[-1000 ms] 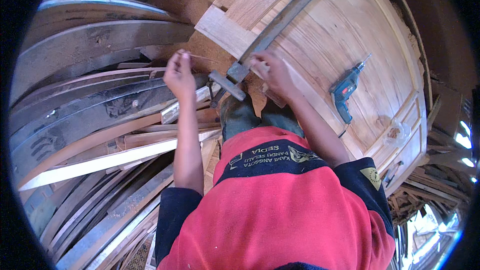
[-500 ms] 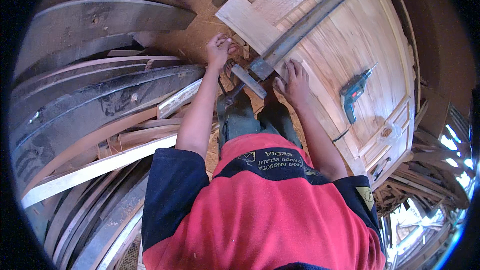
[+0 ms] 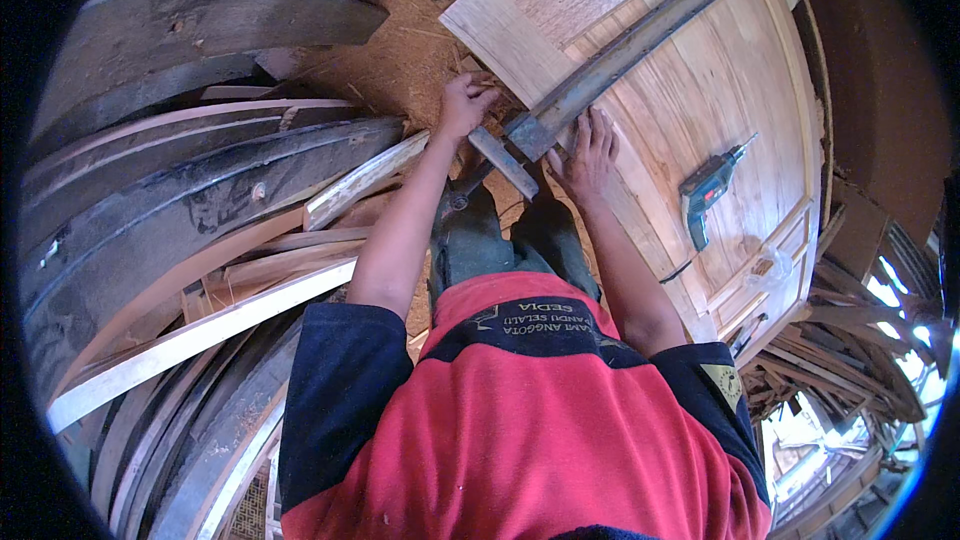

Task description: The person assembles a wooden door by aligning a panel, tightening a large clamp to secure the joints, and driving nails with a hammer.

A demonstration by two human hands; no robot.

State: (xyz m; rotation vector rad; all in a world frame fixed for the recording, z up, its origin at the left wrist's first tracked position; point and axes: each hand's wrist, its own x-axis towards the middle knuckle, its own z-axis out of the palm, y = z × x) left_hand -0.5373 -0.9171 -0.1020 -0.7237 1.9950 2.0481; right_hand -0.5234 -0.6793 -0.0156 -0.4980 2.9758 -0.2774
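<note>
A long metal bar clamp (image 3: 640, 45) lies across a pale wooden door panel (image 3: 700, 90). At its near end is a dark metal block (image 3: 529, 135), with a flat grey bar (image 3: 503, 162) just left of it. Beside that bar, my left hand (image 3: 465, 106) is closed, its fingertips pinched together near the panel's edge; whatever they hold is too small to make out. My right hand (image 3: 590, 155) rests on the panel's near edge, right of the clamp's end, its fingers stretched along the wood and the clamp.
A green power drill (image 3: 708, 190) lies on the panel, its cord running toward me. Near it sits a clear plastic bag (image 3: 770, 268). Stacked curved planks (image 3: 200, 180) fill the left side. A loose board (image 3: 492, 35) lies across the panel's far-left edge. Scrap wood (image 3: 830, 370) is piled at right.
My left hand has moved right, closer to the clamp's end and the panel edge. My right hand's fingers have shifted slightly up toward the clamp. The view has turned a little.
</note>
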